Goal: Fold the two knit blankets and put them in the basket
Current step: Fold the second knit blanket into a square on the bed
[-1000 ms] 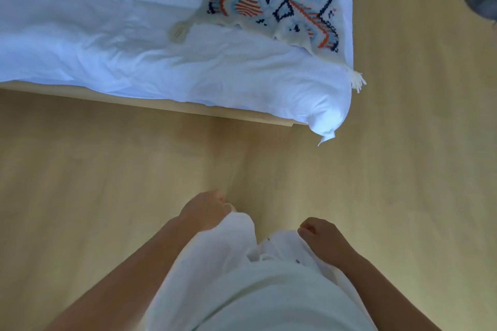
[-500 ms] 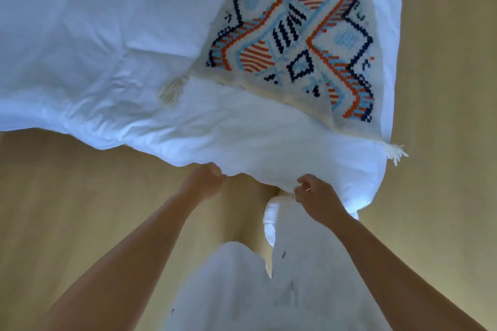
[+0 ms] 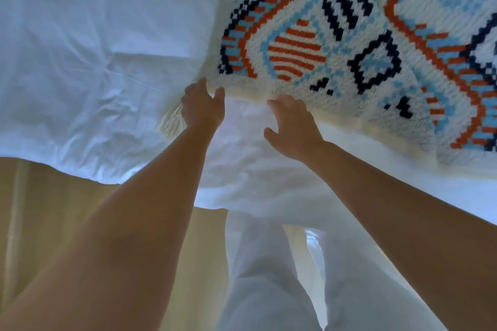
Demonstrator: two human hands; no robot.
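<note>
Knit in cream, orange, blue and navy, the blanket (image 3: 349,48) lies flat on the white bed (image 3: 94,48), spreading up and right from both hands. At its near corner the left hand (image 3: 203,109) has its fingers (image 3: 200,86) spread loosely, tips touching the edge, a tassel (image 3: 172,122) just left of it. Just right, the right hand (image 3: 293,126) hovers with fingers (image 3: 282,101) parted at the cream border, gripping nothing.

I can read no text, label, brand, number or sign anywhere. The knit blanket (image 3: 349,43) at my one o'clock carries only woven shapes: stripes, diamonds and zigzags in orange, navy and light blue, no letters.
</note>
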